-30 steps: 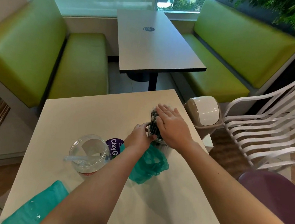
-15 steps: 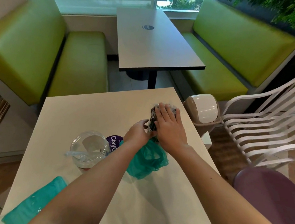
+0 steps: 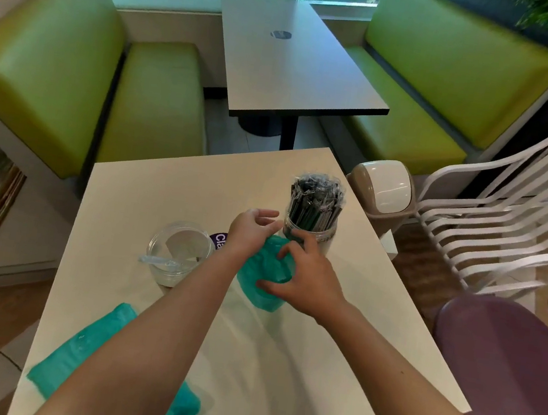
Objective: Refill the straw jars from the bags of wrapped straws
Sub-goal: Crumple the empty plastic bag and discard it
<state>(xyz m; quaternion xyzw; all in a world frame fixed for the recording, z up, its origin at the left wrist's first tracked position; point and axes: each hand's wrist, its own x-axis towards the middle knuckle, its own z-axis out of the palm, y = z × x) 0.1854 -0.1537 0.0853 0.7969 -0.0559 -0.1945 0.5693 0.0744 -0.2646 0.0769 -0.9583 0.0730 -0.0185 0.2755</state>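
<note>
A pale square table (image 3: pixel 298 365) is seen from above. A jar packed with dark wrapped straws (image 3: pixel 314 208) stands upright near the far right corner, close to the right edge. Past that corner a small swing-lid bin (image 3: pixel 383 189) sits on the floor, and white slatted chairs (image 3: pixel 506 215) are stacked to the right. An empty clear jar (image 3: pixel 175 252) stands left of centre with one pale wrapped straw (image 3: pixel 160 261) laid across its mouth. A purple round label (image 3: pixel 218 240) lies flat between the jars, partly hidden. Bare tabletop is seen along the far edge and the near right part. A second teal bag (image 3: pixel 82 352) lies at the near left edge, partly under the left forearm.

A crumpled teal bag (image 3: pixel 267 275) lies just in front of the filled jar. The right hand (image 3: pixel 302 276) is curled over it, fingers and thumb gripping the plastic. The left hand (image 3: pixel 252 230) is held just beside, over the bag's far left side, fingers loosely spread and nothing clamped; whether it touches the bag cannot be told. The hands are close together, forearms converging from the near edge.

Half a second before, the right palm was pressed on the straw tops and the left hand was at the jar's side. Both have since been drawn back off the jar to the bag, and the straw tops are now uncovered.
</note>
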